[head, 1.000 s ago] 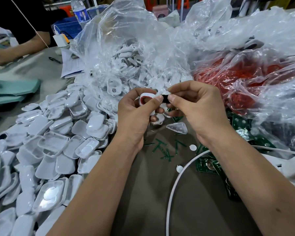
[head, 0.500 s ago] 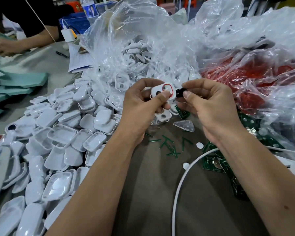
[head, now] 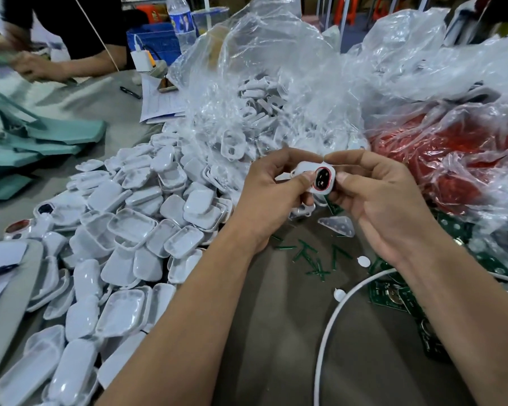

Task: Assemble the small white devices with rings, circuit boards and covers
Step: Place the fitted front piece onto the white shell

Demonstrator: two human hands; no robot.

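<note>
White housing: I am seeing a small white device (head: 311, 174) being held up between both hands, above the desk (head: 276, 332).
Red ring: it is sitting in the device's opening (head: 323, 178), around a dark insert.
Left hand (head: 272, 197): thumb and fingers are pinching the device's left side.
Right hand (head: 384, 200): fingertips are gripping its right edge.
Covers: a pile of white covers (head: 115, 244) is lying left of my forearms.
Boards: green circuit boards (head: 393, 294) are lying by a white cable (head: 329, 326).
Bags: clear plastic bags (head: 276, 83) are holding more white parts behind the hands.
</note>
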